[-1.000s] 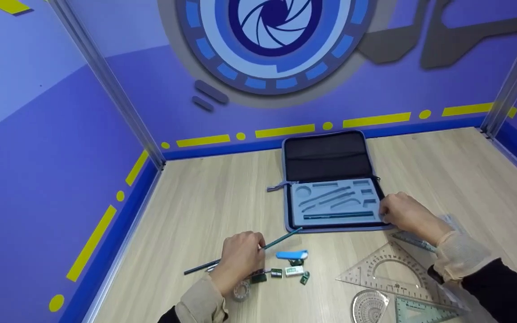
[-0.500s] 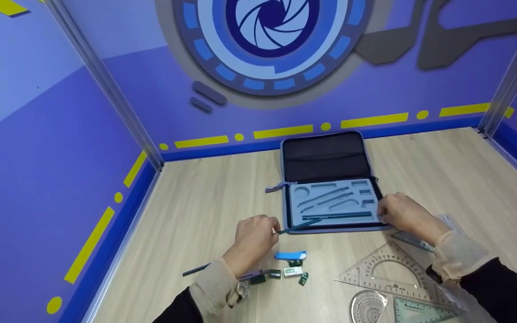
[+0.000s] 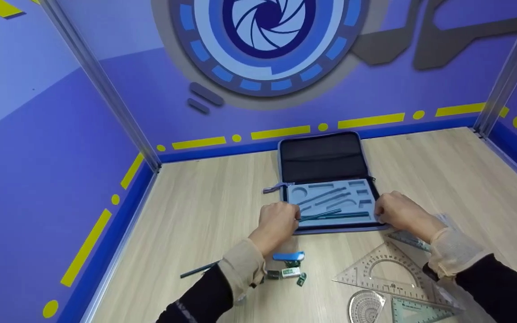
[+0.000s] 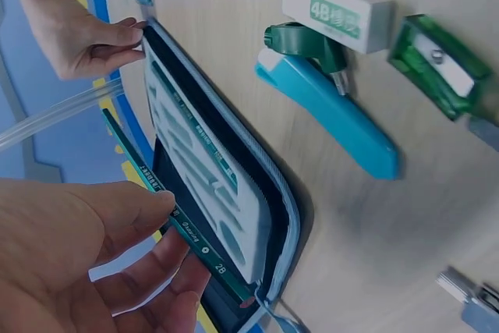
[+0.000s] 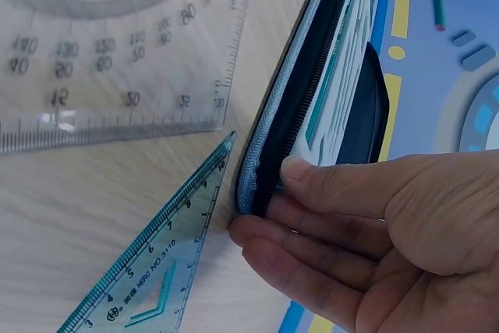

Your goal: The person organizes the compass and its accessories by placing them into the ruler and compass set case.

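My left hand (image 3: 278, 224) pinches a green 2B pencil (image 4: 195, 239) between thumb and fingers, above the near left part of an open zip pencil case (image 3: 326, 157). In the head view the held pencil lies slanted across the pale blue foam insert (image 3: 317, 188), close to another green pencil (image 3: 355, 214) in a long slot. Whether the two touch I cannot tell. My right hand (image 3: 400, 211) grips the case's near right edge, with the thumb on the inner side and fingers along the outside. Other foam recesses hold nothing.
Nearer me lie a white eraser (image 3: 291, 272), a blue tapered piece (image 3: 288, 256), a green sharpener (image 4: 440, 68) and a dark pencil (image 3: 193, 272). Clear set squares (image 3: 391, 285) and a protractor (image 3: 366, 307) lie at right. Printed panels stand behind and left.
My left hand has carried the pencil from the loose items forward and right, over the case. My right hand has stayed at the case's edge. The view has shifted slightly.
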`<state>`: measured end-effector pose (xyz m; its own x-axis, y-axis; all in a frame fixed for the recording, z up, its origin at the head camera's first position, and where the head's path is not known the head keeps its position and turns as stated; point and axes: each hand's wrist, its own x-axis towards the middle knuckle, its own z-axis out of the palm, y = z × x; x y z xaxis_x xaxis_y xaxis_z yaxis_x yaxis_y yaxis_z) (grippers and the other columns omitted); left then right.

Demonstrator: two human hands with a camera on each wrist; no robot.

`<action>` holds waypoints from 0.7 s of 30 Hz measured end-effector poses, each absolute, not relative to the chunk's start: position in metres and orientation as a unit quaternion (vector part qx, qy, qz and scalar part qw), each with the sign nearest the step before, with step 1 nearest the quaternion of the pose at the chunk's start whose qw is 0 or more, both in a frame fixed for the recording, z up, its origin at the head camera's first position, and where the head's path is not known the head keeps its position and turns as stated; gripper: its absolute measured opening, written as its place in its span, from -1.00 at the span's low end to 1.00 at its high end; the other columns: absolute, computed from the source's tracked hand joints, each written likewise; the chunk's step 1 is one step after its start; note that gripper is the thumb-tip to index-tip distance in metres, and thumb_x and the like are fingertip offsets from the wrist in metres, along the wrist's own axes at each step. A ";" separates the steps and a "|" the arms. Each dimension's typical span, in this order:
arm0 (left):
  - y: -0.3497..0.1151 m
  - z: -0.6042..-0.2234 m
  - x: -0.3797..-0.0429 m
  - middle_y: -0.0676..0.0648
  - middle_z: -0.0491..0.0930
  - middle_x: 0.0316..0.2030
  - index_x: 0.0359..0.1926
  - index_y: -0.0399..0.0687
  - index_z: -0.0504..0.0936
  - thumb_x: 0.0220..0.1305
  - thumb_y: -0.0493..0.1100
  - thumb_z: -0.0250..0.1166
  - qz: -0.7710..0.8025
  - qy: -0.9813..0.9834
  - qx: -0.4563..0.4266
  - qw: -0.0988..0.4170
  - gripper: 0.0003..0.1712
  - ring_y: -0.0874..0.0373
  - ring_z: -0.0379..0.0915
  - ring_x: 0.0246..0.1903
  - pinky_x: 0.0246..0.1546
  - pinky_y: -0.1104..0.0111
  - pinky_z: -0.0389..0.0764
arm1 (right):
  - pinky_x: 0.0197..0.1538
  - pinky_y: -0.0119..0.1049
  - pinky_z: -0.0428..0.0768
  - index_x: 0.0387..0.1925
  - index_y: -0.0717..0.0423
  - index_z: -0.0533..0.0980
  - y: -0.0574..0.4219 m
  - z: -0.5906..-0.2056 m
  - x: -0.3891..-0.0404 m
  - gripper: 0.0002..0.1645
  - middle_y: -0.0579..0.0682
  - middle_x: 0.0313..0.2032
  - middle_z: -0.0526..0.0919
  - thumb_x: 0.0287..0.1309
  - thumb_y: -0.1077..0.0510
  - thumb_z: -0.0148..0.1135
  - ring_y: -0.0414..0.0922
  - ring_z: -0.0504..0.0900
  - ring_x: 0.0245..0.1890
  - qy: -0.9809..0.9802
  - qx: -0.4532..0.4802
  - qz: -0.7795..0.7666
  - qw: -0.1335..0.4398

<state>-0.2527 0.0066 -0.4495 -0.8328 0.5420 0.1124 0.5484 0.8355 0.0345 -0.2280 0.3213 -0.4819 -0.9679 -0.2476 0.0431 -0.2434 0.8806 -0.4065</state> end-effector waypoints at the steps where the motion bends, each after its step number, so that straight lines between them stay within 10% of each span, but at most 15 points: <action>1: 0.010 -0.450 -0.254 0.09 0.80 -0.28 -0.20 0.12 0.83 0.29 -0.13 0.40 -0.026 -0.957 -0.285 0.044 -0.89 0.16 0.71 -0.28 -0.35 0.28 0.67 | -0.56 -0.34 0.21 -0.73 0.10 0.45 0.322 -0.482 -0.228 -0.66 -0.19 -0.71 0.29 -0.05 0.50 0.25 -0.21 0.19 -0.67 0.969 -0.126 -0.211 0.006; 21: 0.066 -0.472 -0.270 0.14 0.80 -0.26 -0.23 0.25 0.85 0.31 -0.17 0.36 0.004 -0.952 -0.302 0.045 -0.81 0.15 0.72 -0.25 -0.29 0.24 0.70 | -0.51 -0.34 0.32 -0.64 0.15 0.61 0.322 -0.483 -0.226 -0.75 -0.12 -0.62 0.53 -0.01 0.48 0.25 -0.19 0.33 -0.61 0.971 -0.129 -0.204 -0.001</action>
<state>-0.2699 0.0665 -0.4724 -0.8141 0.5747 0.0831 0.5739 0.8181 -0.0349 -0.2264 0.3225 -0.4828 -0.9669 -0.2494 0.0547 -0.2503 0.8838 -0.3952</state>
